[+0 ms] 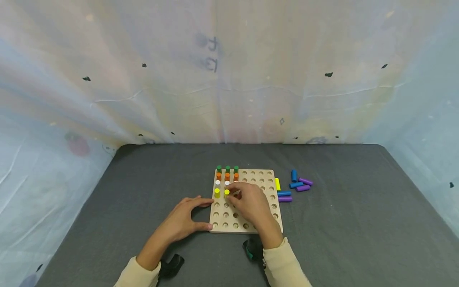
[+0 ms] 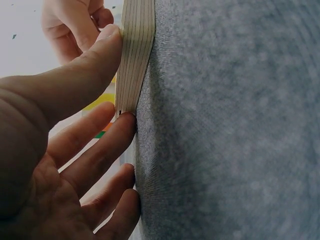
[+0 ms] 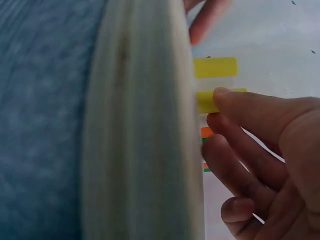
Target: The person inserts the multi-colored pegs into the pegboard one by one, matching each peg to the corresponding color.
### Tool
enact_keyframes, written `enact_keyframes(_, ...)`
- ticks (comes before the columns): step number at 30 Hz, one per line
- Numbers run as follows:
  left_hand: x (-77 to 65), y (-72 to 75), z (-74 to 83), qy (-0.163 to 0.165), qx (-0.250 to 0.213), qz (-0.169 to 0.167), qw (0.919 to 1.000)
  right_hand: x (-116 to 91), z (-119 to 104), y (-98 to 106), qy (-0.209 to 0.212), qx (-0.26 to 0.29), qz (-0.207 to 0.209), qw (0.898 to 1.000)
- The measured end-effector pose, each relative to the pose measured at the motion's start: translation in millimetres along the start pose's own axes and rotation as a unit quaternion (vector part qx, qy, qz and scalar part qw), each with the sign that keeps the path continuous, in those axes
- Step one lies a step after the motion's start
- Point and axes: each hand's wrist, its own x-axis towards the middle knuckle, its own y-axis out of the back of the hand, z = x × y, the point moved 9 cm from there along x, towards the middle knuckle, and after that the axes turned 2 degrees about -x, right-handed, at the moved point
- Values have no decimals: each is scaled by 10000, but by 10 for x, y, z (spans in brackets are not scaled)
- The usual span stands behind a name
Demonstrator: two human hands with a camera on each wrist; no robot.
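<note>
A wooden pegboard [image 1: 220, 220] lies on the table with rows of round holes. Green pegs [image 1: 227, 169], orange pegs [image 1: 227, 176] and white pegs [image 1: 217, 183] stand upright at its far left. Below them stands one yellow peg [image 1: 217, 193] in the left column. My right hand [image 1: 254, 202] pinches a second yellow peg [image 3: 206, 102] between thumb and index finger, upright beside the first. My left hand [image 1: 181, 220] rests against the board's left side, thumb at the near corner and fingertips [image 2: 127, 122] along the edge, fingers mostly extended.
Right of the board lie several loose pegs: a yellow peg [image 1: 277, 184] against its edge, blue pegs [image 1: 294, 175] and purple pegs [image 1: 303, 188]. Grey cloth [image 1: 344, 223] covers the table. A pale patterned curtain [image 1: 251, 79] hangs behind and at both sides.
</note>
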Motion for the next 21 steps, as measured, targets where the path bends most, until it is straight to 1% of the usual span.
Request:
enact_keyframes(8, -5, 3, 4, -29, 10, 8, 10000, -10, 12, -4, 51, -1, 20, 10000)
enact_keyframes(11, -9, -9, -2, -6, -2, -25, 10000, -24, 35, 34, -35, 38, -33, 10000)
enact_keyframes(17, 1, -15, 5, -102, -76, -28, 9999, -83, 186, 226, -399, -75, -21, 9992)
enact_keyframes(21, -2, -3, -6, -120, -114, 13, 9999, -122, 322, 401, -445, 18, 1, 9990)
